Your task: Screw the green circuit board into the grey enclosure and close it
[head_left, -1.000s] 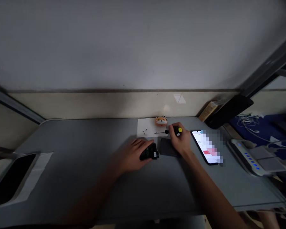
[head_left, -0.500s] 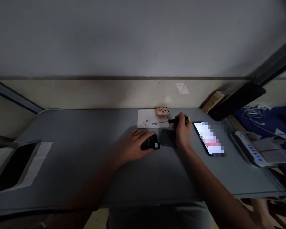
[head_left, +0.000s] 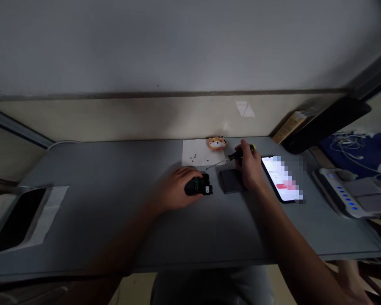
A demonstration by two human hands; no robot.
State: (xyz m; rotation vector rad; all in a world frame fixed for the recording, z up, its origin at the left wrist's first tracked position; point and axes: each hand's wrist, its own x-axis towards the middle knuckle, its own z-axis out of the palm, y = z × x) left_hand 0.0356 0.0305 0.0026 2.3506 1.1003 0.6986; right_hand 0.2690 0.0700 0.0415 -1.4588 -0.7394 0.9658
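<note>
My left hand (head_left: 179,188) is closed around a small black device (head_left: 206,188) with a bit of green circuit board showing, held on the grey desk. Fingers cover much of it, so I cannot tell its kind. In my right hand (head_left: 249,163) is a black and yellow screwdriver (head_left: 235,155), its thin shaft slanting down left. The tip is just above the device's far edge; whether it touches I cannot tell. Beneath the right hand lies a dark flat rectangular piece (head_left: 230,182). Several tiny black screws (head_left: 194,155) are scattered on a white paper (head_left: 187,146) behind the device.
An orange dog-faced case (head_left: 217,143) rests at the paper's back right corner. To the right are a lit phone (head_left: 281,180) and a power strip (head_left: 339,195) with plugs. A dark tablet-like slab (head_left: 19,218) lies far left. A long black object (head_left: 330,125) leans at the back right.
The screwdriver's tip has come off the paper toward the black device, and its handle is tilted higher. My left fingers have shifted, showing more of the circuit board. The view has tilted slightly.
</note>
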